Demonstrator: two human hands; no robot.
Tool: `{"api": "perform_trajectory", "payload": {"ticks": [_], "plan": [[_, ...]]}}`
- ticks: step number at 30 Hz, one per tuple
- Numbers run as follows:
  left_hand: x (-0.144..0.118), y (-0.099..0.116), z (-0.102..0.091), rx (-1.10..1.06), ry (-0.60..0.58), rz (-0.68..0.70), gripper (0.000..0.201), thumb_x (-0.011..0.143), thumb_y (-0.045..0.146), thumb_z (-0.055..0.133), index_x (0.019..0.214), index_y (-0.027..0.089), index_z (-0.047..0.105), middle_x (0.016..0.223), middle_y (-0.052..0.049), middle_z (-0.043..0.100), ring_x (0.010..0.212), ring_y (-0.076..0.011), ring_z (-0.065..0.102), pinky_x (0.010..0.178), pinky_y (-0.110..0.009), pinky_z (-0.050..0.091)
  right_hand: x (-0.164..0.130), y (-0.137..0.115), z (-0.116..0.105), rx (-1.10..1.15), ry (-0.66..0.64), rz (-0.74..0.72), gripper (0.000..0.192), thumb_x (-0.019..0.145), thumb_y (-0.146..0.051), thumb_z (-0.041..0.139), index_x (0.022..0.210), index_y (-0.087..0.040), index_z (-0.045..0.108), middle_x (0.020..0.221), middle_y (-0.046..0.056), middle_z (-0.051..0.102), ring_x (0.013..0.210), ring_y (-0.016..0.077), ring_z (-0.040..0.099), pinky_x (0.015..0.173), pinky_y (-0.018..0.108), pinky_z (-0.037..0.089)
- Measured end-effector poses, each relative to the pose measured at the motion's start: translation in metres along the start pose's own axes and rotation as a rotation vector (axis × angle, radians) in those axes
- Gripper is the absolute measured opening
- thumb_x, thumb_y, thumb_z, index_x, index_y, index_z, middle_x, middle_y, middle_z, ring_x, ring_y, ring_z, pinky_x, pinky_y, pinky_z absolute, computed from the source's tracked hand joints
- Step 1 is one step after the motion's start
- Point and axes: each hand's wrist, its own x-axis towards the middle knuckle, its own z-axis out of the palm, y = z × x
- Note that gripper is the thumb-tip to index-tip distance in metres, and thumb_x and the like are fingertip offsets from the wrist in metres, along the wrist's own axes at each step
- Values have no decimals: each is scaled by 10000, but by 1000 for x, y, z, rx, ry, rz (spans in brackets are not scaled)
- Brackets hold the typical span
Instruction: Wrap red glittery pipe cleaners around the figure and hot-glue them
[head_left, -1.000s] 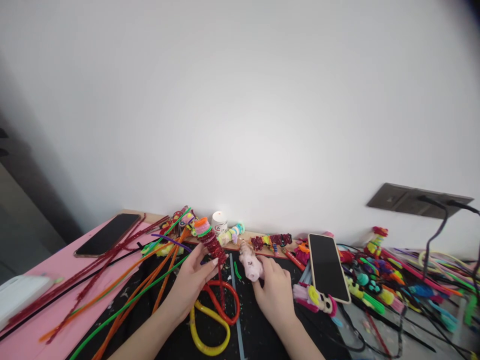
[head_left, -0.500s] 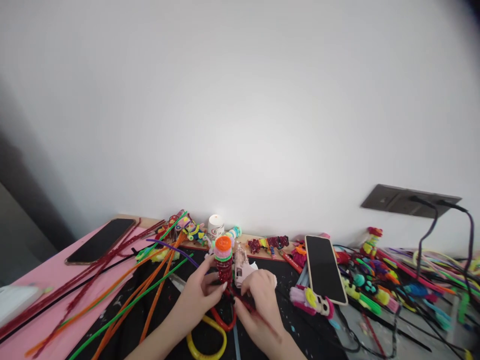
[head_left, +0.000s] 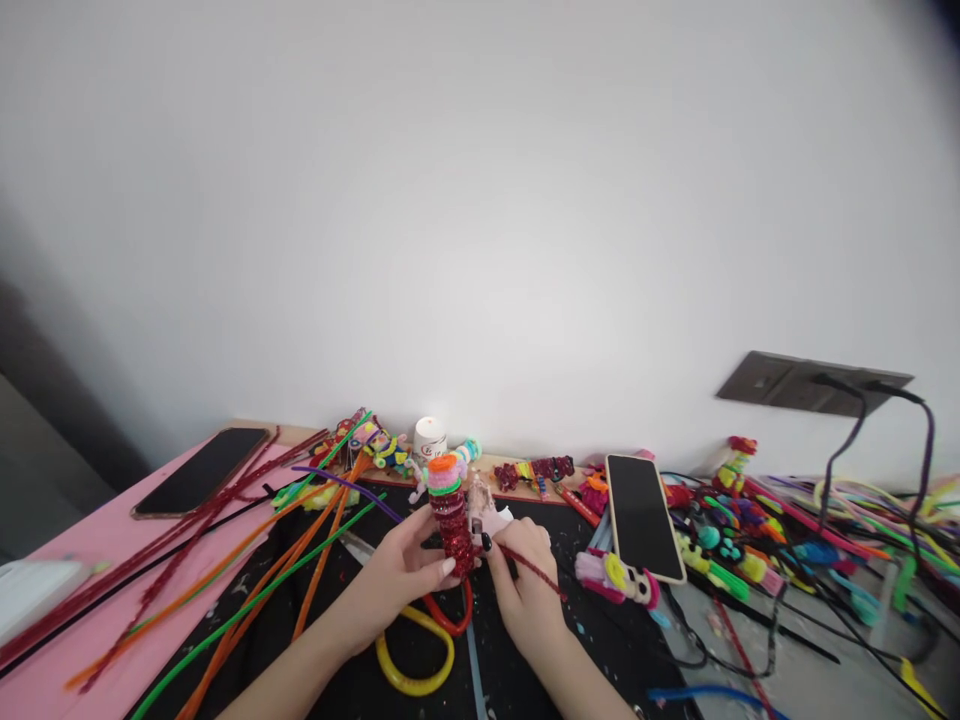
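My left hand (head_left: 401, 580) grips a coiled red glitter pipe-cleaner figure (head_left: 451, 515) topped with orange, pink and green rings, and holds it upright over the black mat (head_left: 517, 665). My right hand (head_left: 525, 590) pinches the loose red glitter strand (head_left: 536, 572) that trails from the figure's base. Just behind the figure, between the hands, a pale pink glue gun (head_left: 486, 512) is partly hidden. Under my hands lie scissors with red and yellow handle loops (head_left: 416, 650).
Long orange, green and red pipe cleaners (head_left: 247, 575) fan across the left. A dark phone (head_left: 201, 484) lies on the pink surface, another phone (head_left: 643, 517) at right. Small pipe-cleaner figures (head_left: 536, 472) line the wall. Cables and colourful pieces (head_left: 795, 560) crowd the right.
My left hand raised the red coiled figure from tilted to upright. My right hand let go of the pink glue gun, moved to the figure and took hold of its loose red strand.
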Motion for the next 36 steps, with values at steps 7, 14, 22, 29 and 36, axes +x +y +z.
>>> {"api": "perform_trajectory", "payload": {"ticks": [7,14,22,29,36], "plan": [[-3,3,5,-73,16,-53,566,766,195,667,1286,305,472,1434,-73,400,1154,-280,530,832,-357,513,-1,-1,2,25,-5,5,197,893,-133,435,717,-195,500,673,2,540,634,163,462,605,279,301],[-5,1,5,-132,7,-85,548,788,170,642,1288,312,470,1416,-72,424,1187,-283,503,871,-374,493,-3,1,6,52,14,-1,179,891,-134,450,743,-196,529,691,11,570,637,164,496,614,279,342],[-5,-2,2,-124,25,-103,554,782,177,649,1281,338,469,1441,-52,395,1230,-282,460,891,-379,476,-1,-1,5,61,39,-11,141,874,-122,472,807,-192,574,739,22,616,676,168,547,643,283,374],[-3,-3,3,-148,9,-107,547,795,196,635,1297,325,459,1456,-50,376,1215,-257,479,907,-347,454,0,-3,3,27,25,16,175,884,-145,457,747,-192,555,697,14,601,637,165,545,616,280,379],[-4,2,7,-166,-23,-125,477,800,195,628,1252,298,516,1393,-57,459,1159,-229,526,906,-323,441,0,-1,5,48,9,23,175,892,-159,444,744,-199,527,675,11,581,609,167,522,598,289,377]]}}
